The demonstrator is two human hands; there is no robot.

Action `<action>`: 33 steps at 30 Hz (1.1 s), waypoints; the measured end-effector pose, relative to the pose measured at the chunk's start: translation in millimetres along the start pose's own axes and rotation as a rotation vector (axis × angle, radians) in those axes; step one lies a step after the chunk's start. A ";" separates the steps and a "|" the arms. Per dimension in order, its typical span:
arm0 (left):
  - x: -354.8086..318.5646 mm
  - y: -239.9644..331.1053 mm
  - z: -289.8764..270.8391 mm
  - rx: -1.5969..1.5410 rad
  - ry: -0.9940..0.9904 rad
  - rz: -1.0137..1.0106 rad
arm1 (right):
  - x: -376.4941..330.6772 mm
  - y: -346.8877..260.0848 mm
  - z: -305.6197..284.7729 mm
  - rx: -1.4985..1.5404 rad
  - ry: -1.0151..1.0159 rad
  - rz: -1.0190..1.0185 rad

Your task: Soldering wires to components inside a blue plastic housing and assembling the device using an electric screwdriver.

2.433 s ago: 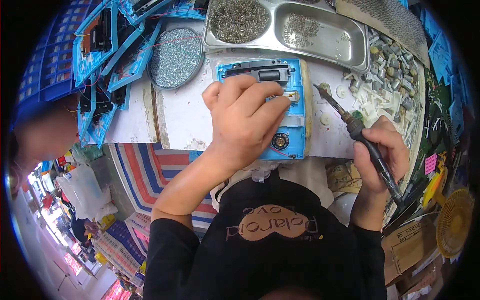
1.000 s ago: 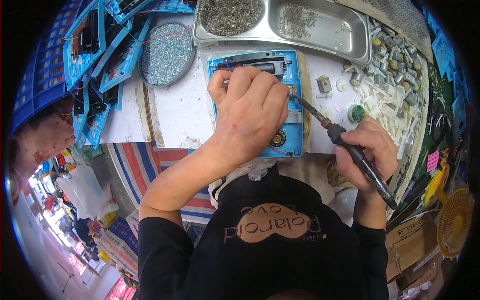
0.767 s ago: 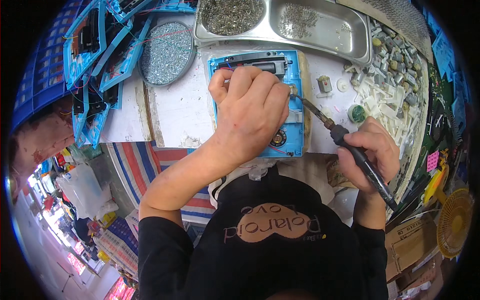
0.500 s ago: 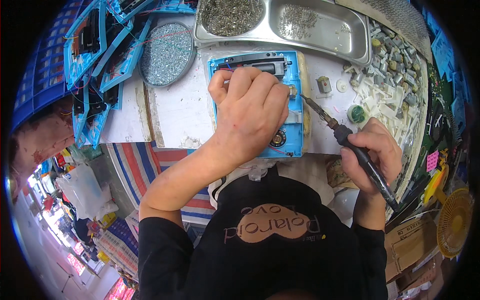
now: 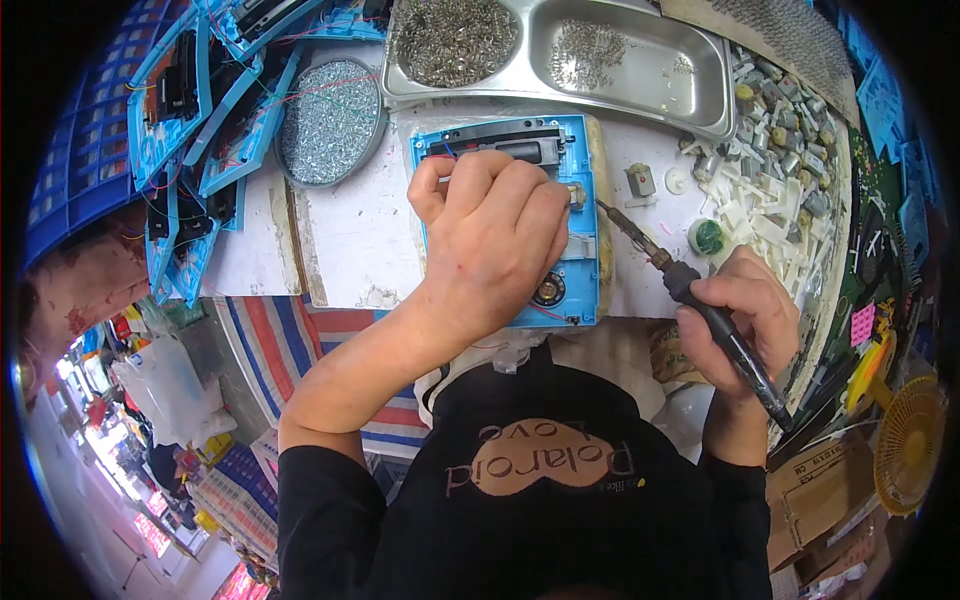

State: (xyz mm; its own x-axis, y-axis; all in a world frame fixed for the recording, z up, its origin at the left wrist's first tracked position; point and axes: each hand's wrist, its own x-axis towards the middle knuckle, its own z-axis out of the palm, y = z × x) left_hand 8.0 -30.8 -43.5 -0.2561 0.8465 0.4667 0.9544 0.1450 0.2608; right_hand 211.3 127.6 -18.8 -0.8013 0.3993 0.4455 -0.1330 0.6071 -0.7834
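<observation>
The flat blue plastic housing with its black parts and small round speaker lies on the white tabletop just ahead of my chest. My left hand presses down over its middle, fingers curled and fingertips pinching at its upper left corner. A moment ago the tip of the dark-handled soldering iron hung clear of the housing; now it sits at the right edge, at or just beside a small metal contact, which suggests a joint is being made there. My right hand is closed around the iron's handle like a pen, off to the right of the housing. Beyond stand a two-compartment steel tray of small metal parts, a round dish of screws and stacked blue housings.
</observation>
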 end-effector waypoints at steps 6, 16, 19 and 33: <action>0.1 -0.6 -0.6 -0.014 0.004 0.002 | 1.8 0.0 -0.8 0.001 -0.002 -0.017; -2.1 -0.7 -5.8 -0.040 -0.018 -0.007 | 1.0 0.1 -0.4 -0.005 0.008 -0.006; -0.3 -3.6 -18.1 -0.097 -0.006 -0.053 | 0.4 1.1 -1.3 -0.003 0.014 0.009; 4.3 -54.9 -60.2 -0.240 -0.087 -0.075 | 8.2 -1.0 3.9 0.090 0.097 0.096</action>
State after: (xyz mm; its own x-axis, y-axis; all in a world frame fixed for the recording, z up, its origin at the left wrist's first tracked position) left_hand -54.7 -66.0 -4.9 -0.3004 0.8804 0.3668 0.8672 0.0920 0.4894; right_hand 202.6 127.6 -16.0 -0.7531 0.5202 0.4028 -0.1137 0.5001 -0.8585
